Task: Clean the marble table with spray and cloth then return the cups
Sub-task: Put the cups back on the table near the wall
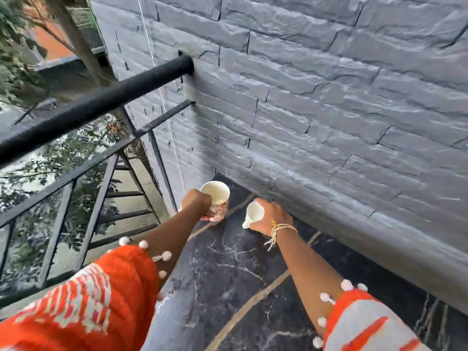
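My left hand (196,202) grips a white cup with a red pattern (217,198), upright and low over the far corner of the black marble surface (228,269). My right hand (269,217) holds a second white cup (254,213), tilted with its mouth facing left, close to the base of the wall. Whether either cup touches the marble cannot be told. No spray bottle or cloth is in view.
A grey stone wall (329,110) runs along the right side of the marble. A black metal railing (96,110) stands to the left, with trees and ground far below. Thin brass-coloured lines cross the marble. Orange-and-white sleeves with pom-poms cover my forearms.
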Demonstrator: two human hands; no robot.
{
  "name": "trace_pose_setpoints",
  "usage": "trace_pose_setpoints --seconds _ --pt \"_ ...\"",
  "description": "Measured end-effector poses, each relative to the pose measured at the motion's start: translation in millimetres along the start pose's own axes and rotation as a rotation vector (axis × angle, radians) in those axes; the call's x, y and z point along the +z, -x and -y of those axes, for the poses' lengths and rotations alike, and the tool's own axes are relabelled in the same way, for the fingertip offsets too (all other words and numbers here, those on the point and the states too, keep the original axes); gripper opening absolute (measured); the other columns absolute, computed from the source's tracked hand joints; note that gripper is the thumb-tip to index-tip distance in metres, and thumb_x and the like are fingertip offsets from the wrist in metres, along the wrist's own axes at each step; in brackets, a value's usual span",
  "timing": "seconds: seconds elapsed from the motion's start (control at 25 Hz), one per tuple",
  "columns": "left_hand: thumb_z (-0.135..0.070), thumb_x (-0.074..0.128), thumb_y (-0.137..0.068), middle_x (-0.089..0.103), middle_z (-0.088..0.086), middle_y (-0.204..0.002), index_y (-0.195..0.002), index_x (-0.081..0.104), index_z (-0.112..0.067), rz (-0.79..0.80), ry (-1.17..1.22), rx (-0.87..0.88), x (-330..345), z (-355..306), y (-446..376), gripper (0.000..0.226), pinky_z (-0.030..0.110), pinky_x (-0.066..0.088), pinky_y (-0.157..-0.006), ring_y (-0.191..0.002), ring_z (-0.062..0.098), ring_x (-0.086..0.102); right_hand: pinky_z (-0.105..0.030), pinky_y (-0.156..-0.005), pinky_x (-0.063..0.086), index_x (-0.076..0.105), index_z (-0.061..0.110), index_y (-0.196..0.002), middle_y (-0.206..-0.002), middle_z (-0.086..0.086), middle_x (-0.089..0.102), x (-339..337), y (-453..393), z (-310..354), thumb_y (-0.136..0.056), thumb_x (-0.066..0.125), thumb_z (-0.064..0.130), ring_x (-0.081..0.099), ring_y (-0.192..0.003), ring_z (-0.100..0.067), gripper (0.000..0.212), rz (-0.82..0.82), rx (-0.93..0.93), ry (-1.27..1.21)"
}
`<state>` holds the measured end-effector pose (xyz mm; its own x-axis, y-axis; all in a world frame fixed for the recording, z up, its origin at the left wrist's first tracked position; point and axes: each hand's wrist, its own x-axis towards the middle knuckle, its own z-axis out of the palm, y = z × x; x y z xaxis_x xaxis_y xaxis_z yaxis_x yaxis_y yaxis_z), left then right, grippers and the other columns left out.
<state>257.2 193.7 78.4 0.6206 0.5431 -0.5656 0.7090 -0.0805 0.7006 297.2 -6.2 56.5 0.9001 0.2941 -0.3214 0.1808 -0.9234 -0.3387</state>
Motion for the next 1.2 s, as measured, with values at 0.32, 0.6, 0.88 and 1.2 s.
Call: trace_pose_setpoints --seconds 0.32,0.6,0.88,1.2 --pt "-0.003 0.041 -0.093 0.058 0.021 -0.071 -0.122 0.046 0.004 0.043 -0.019 -0.053 30.7 -22.4 -40.1 0.03 0.052 0.059 -0.073 -0.062 0.034 0.067 -0.042 -0.09 0.051 0.043 0.045 -0.128 -0.126 -0.003 0.054 14.1 -39.6 -4.1 -0.062 0.077 0.049 0.055 -0.115 -0.031 0.075 -0.035 0.03 -0.001" --pt "-0.004 0.04 -0.092 0.061 0.023 -0.076 -0.125 0.047 0.006 0.046 -0.019 -0.036 43.9 -20.4 -52.0 0.035 0.05 0.059 -0.072 -0.06 0.031 0.066 -0.045 -0.093 0.048 0.035 0.037 -0.139 -0.139 0.002 0.044 20.6 -43.5 -13.4 -0.062 0.079 0.035 0.048 -0.124 -0.029 0.088 -0.043 0.006 -0.114" --pt "-0.022 0.049 -0.094 0.061 0.021 -0.097 -0.131 0.045 0.0 0.19 -0.038 -0.016 35.8 -16.2 -57.0 0.043 0.039 0.056 -0.068 -0.064 0.028 0.064 -0.048 -0.107 0.04 0.022 0.028 -0.149 -0.148 -0.005 0.037 28.1 -41.6 -16.4 -0.065 0.078 0.021 0.039 -0.134 -0.031 0.101 -0.01 0.033 -0.298" --pt "-0.048 0.05 -0.094 0.033 0.026 -0.149 -0.15 0.005 0.001 0.166 -0.205 0.032 34.1 47.8 -3.4 0.086 0.046 0.043 -0.103 -0.126 0.042 0.047 -0.044 -0.112 0.034 -0.005 0.011 -0.154 -0.159 -0.013 0.016 59.1 31.9 -7.5 -0.078 0.072 0.018 0.03 -0.142 -0.033 0.108 0.129 0.229 -0.167"
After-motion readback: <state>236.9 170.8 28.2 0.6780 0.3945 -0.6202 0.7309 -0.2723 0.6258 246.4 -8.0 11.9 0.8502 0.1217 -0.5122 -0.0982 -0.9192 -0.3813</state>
